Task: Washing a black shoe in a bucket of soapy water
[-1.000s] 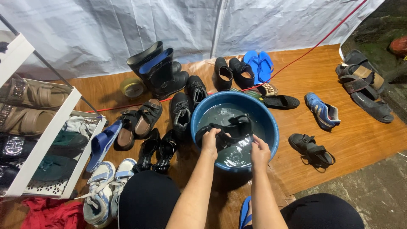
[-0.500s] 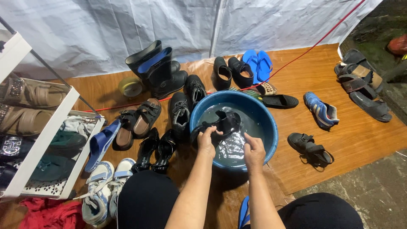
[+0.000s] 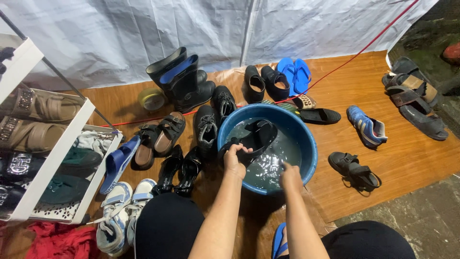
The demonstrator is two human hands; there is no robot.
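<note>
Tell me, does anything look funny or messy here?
Yes. A black sandal sits in a blue basin of water, held by the left hand. One blue sneaker lies alone, its partner not visible.

No packages, labels, signs or screens spotted anywhere in view. Nothing boxed, wrapped or tagged picked out on the floor or the shelves at the left edge. Looked over every corner and found 0 printed panels, 0 displays, 0 stickers large enough to tell.
</note>
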